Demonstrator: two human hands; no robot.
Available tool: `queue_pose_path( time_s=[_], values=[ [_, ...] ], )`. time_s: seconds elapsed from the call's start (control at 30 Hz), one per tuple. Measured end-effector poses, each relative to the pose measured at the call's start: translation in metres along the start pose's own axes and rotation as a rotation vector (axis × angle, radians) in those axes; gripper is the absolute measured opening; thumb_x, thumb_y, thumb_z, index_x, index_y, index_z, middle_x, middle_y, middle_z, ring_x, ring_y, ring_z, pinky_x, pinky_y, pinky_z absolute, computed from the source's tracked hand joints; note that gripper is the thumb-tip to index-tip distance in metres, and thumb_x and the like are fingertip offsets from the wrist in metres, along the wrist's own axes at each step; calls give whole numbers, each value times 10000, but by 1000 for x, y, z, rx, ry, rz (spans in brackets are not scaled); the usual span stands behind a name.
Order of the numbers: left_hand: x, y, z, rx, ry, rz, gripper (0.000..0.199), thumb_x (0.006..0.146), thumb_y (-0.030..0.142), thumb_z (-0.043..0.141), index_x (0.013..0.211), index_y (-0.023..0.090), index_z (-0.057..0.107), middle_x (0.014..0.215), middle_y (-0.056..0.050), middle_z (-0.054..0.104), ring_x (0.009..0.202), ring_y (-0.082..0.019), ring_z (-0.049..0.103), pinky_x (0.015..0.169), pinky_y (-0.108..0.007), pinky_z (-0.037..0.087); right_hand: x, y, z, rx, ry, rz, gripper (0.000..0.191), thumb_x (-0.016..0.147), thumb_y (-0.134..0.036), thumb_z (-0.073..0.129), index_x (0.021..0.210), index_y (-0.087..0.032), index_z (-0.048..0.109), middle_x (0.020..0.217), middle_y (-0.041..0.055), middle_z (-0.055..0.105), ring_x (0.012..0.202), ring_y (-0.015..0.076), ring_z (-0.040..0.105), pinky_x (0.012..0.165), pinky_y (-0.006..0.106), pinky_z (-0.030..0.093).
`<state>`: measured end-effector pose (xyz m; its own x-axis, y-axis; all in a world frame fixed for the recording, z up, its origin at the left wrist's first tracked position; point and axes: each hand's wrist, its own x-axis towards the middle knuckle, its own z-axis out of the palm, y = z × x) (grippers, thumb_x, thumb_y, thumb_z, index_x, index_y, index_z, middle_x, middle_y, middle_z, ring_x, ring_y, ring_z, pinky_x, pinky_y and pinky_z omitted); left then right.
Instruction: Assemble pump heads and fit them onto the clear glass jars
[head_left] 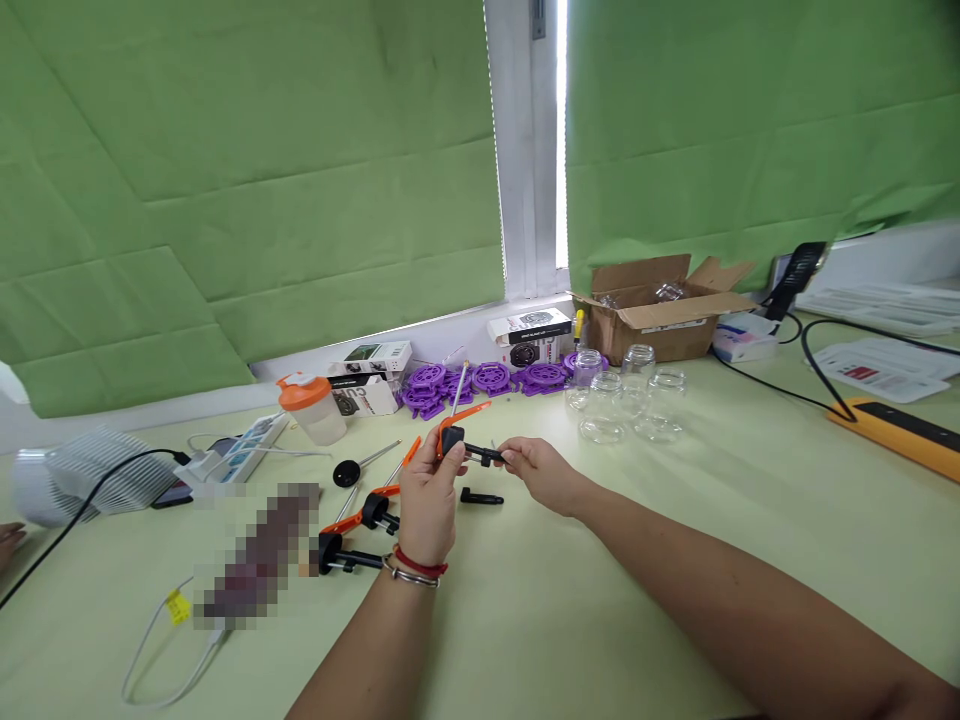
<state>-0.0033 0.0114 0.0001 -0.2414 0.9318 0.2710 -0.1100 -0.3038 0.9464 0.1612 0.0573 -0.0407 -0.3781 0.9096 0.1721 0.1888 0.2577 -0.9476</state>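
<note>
In front of me my left hand (431, 495) is closed round a black cap piece (451, 438) with an orange lever and a thin metal rod pointing up. A narrow black tube (484, 454) extends rightward from that cap. My right hand (541, 473) pinches the tube's far end between thumb and fingers. Below, a loose black tube (481, 497) lies on the table. Beside my left wrist rest two similar black-and-orange assemblies (328, 553), partly hidden by the hand. A round black knob on a metal rod (347, 473) lies farther left.
Purple wheel-shaped parts (491, 378) and small printed boxes (367, 393) line the back. Several clear glass jars (602, 405) stand right of centre before an open cardboard box (664, 335). An orange-lidded shaker (315, 425), power strip (255, 450) and cables are left; another person's hand (9, 540) shows there.
</note>
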Motion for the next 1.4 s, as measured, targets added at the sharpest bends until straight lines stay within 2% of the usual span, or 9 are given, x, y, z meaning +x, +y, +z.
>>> queue_pose_path(
  time_s=[0.23, 0.4, 0.63, 0.87, 1.07, 1.27, 1.4],
  values=[
    [2, 1, 0, -106, -27, -54, 425, 682, 316, 707, 1085, 190, 653, 866, -21, 595, 722, -109, 557, 621, -238, 478, 0, 2, -1, -32, 17, -26, 302, 885, -411, 390, 845, -185, 586, 666, -10, 422, 594, 124, 369, 613, 265, 368],
    [2, 0, 1, -96, -25, -48, 381, 693, 320, 700, 1042, 171, 668, 836, -14, 594, 692, -94, 547, 706, -269, 484, 0, -1, 1, 49, 1, 64, 297, 874, -402, 407, 840, -168, 587, 661, -13, 429, 589, 115, 367, 572, 243, 329],
    [2, -4, 1, -160, -19, -54, 353, 694, 297, 702, 1023, 172, 673, 877, -18, 585, 731, -101, 550, 739, -285, 487, -3, -10, 5, 103, 8, 129, 269, 857, -384, 444, 814, -159, 587, 638, -19, 411, 572, 106, 350, 553, 233, 293],
    [4, -5, 0, -154, -5, -66, 346, 696, 290, 701, 1018, 168, 668, 892, -19, 592, 737, -97, 544, 751, -284, 487, -4, -10, 7, 116, -27, 154, 270, 871, -369, 427, 831, -151, 582, 649, -18, 421, 567, 100, 346, 555, 233, 294],
    [4, -6, 0, -158, -3, -74, 354, 692, 290, 702, 1023, 171, 668, 882, -17, 597, 732, -94, 546, 745, -274, 484, -5, -12, 8, 138, -59, 179, 268, 881, -362, 410, 836, -155, 574, 589, -47, 364, 512, 90, 281, 514, 231, 255],
    [2, -3, 2, -179, 6, -82, 341, 684, 292, 706, 1002, 173, 676, 906, -26, 610, 755, -100, 553, 746, -277, 490, -7, -23, 9, 153, -31, 166, 230, 872, -324, 433, 800, -152, 569, 625, -34, 393, 549, 96, 324, 541, 232, 279],
    [0, 0, 3, -189, 19, -85, 331, 676, 287, 713, 985, 174, 680, 910, -24, 613, 760, -99, 555, 754, -275, 492, -6, -21, 10, 134, -36, 173, 240, 872, -341, 435, 821, -153, 575, 627, -31, 398, 559, 100, 338, 553, 233, 290]
  ],
)
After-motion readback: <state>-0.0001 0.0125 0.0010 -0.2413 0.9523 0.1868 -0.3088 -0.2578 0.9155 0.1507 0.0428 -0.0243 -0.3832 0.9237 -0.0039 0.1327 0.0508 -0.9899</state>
